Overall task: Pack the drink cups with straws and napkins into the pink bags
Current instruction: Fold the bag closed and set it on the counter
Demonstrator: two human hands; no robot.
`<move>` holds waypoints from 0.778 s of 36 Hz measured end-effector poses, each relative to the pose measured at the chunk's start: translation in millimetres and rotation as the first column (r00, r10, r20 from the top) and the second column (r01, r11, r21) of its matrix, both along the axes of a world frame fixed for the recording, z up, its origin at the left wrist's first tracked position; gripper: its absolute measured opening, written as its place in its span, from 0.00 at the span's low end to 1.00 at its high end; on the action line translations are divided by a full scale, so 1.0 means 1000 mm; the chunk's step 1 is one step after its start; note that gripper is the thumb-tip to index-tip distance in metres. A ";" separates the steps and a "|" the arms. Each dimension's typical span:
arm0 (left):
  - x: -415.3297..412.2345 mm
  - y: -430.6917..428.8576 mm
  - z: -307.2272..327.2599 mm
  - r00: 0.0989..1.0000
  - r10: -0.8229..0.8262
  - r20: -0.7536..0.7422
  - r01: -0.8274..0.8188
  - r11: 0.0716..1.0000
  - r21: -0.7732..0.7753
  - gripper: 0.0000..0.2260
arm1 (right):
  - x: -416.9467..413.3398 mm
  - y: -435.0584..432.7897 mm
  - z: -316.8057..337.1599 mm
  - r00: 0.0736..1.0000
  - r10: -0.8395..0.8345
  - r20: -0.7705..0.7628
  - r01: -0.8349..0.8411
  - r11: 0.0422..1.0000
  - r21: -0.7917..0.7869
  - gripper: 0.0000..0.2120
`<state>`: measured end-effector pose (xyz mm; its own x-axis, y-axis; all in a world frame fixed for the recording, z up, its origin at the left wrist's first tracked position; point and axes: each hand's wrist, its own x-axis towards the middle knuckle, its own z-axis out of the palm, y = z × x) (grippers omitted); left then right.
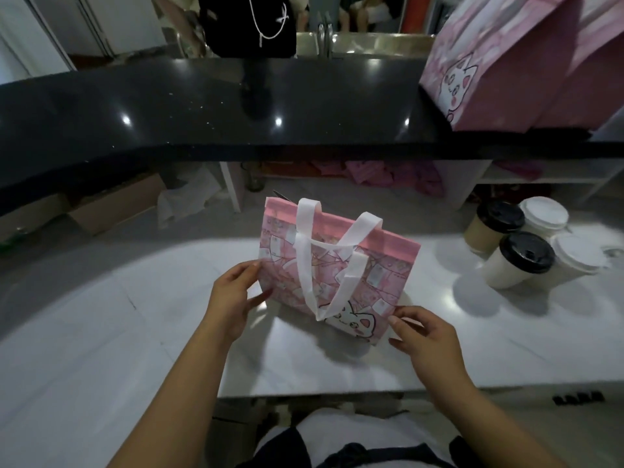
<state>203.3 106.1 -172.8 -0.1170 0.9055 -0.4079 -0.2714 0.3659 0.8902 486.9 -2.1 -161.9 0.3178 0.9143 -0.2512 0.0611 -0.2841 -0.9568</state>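
Bag: pink cat-print fabric tote with white handles (pixel 337 275), mid white tabletop (pixel 135 332), mouth flat; we judge it unpacked.
Left grip (pixel 236 292): pinches the tote's left edge.
Right grip (pixel 425 336): pinches its lower right corner.
Cups: four lidded paper cups (pixel 516 261), right, well apart from the tote.
Risk: we expect limp fabric to sag at the mouth, catch a cup and tip it.

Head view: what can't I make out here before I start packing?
Inside of the bag: hidden by its own front side, head view.
What the cups hold: lids cover them.
Pink box, top right: cut off by the frame edge.
Whether the right hand pinches the bag corner: too blurred.
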 end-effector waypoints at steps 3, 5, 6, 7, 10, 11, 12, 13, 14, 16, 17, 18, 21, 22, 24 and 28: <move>-0.004 -0.001 -0.003 0.999 -0.014 0.040 0.014 1.000 -0.002 0.09 | -0.003 0.004 -0.002 0.998 -0.059 -0.010 0.059 0.998 -0.018 0.06; -0.006 -0.003 -0.004 0.998 -0.018 0.058 0.017 1.000 0.003 0.09 | -0.003 0.007 -0.002 0.997 -0.072 0.002 0.072 0.997 -0.011 0.07; -0.007 -0.005 -0.004 0.998 -0.018 0.065 0.017 1.000 0.012 0.09 | -0.003 0.008 -0.002 0.997 -0.076 0.008 0.076 0.997 -0.002 0.07; -0.007 -0.005 -0.004 0.997 -0.016 0.071 0.015 1.000 0.024 0.09 | -0.003 0.010 -0.002 0.997 -0.081 0.012 0.081 0.997 0.012 0.06; -0.004 -0.006 -0.005 0.995 0.023 0.096 -0.026 0.999 0.023 0.09 | -0.002 0.018 -0.004 0.996 -0.078 0.034 0.076 0.996 0.048 0.06; -0.003 -0.007 -0.005 0.993 0.039 0.108 -0.040 0.999 0.012 0.09 | -0.001 0.022 -0.004 0.997 -0.068 0.044 0.066 0.997 0.049 0.06; -0.001 -0.008 -0.005 0.992 0.045 0.118 -0.046 0.999 0.004 0.10 | 0.002 0.026 -0.005 0.997 -0.062 0.050 0.060 0.997 0.048 0.07; 0.001 -0.009 -0.004 0.992 0.040 0.118 -0.040 0.999 0.002 0.10 | 0.004 0.030 -0.005 0.997 -0.062 0.055 0.060 0.997 0.046 0.07; 0.002 -0.011 -0.003 0.994 0.025 0.108 -0.026 1.000 0.002 0.10 | 0.007 0.034 -0.005 0.996 -0.068 0.061 0.065 0.997 0.046 0.08; 0.006 -0.016 -0.002 0.997 -0.012 0.080 0.013 1.000 -0.004 0.10 | 0.015 0.046 -0.004 0.993 -0.098 0.061 0.095 0.994 0.052 0.07; 0.007 -0.019 -0.002 0.997 -0.030 0.070 0.030 1.000 -0.008 0.10 | 0.019 0.051 -0.004 0.990 -0.126 0.055 0.123 0.991 0.060 0.07; 0.009 -0.023 -0.002 0.997 -0.051 0.055 0.051 0.999 -0.009 0.09 | 0.023 0.058 -0.004 0.986 -0.159 0.049 0.156 0.985 0.068 0.07; 0.018 -0.039 -0.003 0.988 -0.148 -0.033 0.148 0.989 -0.014 0.06 | 0.034 0.078 -0.004 0.970 -0.243 0.025 0.241 0.968 0.077 0.03; 0.022 -0.045 -0.004 0.981 -0.182 -0.064 0.181 0.983 -0.015 0.06 | 0.036 0.083 -0.004 0.966 -0.259 0.012 0.257 0.963 0.080 0.03; 0.029 -0.057 -0.008 0.952 -0.278 -0.126 0.282 0.959 0.013 0.10 | 0.040 0.092 -0.005 0.955 -0.297 -0.004 0.296 0.952 0.084 0.09; 0.042 -0.074 -0.008 0.791 -0.579 -0.198 0.599 0.798 0.057 0.13 | 0.036 0.088 -0.013 0.925 -0.380 -0.022 0.381 0.922 0.067 0.15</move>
<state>245.0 32.1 -180.9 0.3995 0.8576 -0.3240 0.1156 0.3034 0.9458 522.5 85.7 -174.7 0.6436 0.7398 -0.1959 -0.0466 -0.2176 -0.9749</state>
